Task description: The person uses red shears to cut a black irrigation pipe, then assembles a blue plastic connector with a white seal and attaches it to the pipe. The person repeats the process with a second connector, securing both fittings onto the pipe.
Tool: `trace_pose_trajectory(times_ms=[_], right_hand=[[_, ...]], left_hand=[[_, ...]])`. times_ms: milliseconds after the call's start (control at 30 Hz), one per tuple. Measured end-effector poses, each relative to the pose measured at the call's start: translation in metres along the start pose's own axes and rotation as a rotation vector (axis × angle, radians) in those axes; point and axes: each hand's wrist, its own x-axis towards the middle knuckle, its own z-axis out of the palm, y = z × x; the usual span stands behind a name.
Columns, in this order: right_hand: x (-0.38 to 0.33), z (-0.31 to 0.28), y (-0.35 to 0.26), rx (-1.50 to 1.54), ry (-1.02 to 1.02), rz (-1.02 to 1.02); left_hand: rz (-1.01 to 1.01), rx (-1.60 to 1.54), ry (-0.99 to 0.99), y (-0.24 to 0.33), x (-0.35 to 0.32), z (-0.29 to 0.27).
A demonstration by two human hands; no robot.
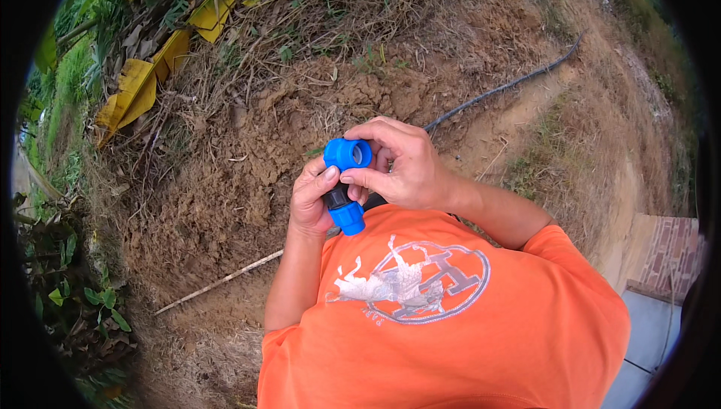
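Note:
A pipe compression fitting with a black body (336, 198) and blue nuts is held in front of my chest. Its upper blue nut (340, 153) has its round opening turned toward the right. The lower blue nut (347, 218) hangs below, close to my orange shirt. My left hand (307, 200) is closed round the fitting from the left, its thumb resting just under the upper nut. From the right, my right hand (409, 165) grips the upper nut, with index finger on top and thumb at its lower edge. Its other fingers are partly hidden behind the fitting.
A dark hose (514, 83) runs over the dirt toward the upper right. A thin pale stick (225, 280) lies to the left. Rough soil (278, 123) with dry grass slopes ahead. A yellow leaf (134, 101) hangs at upper left; brick paving (671, 253) lies far right.

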Motion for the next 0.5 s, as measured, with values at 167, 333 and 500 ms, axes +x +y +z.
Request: trace_pose_trajectory(times_ms=[167,333,500], right_hand=[[-0.005,0.003,0.009,0.267,-0.01,0.163],[-0.011,0.0,0.032,0.559,-0.052,0.2],[-0.004,-0.01,0.034,0.719,-0.115,0.348]], left_hand=[[0.057,0.138,0.107,0.001,0.001,0.013],[0.096,0.553,0.12,0.01,0.001,0.023],[0.132,0.704,0.143,0.02,0.005,0.04]])
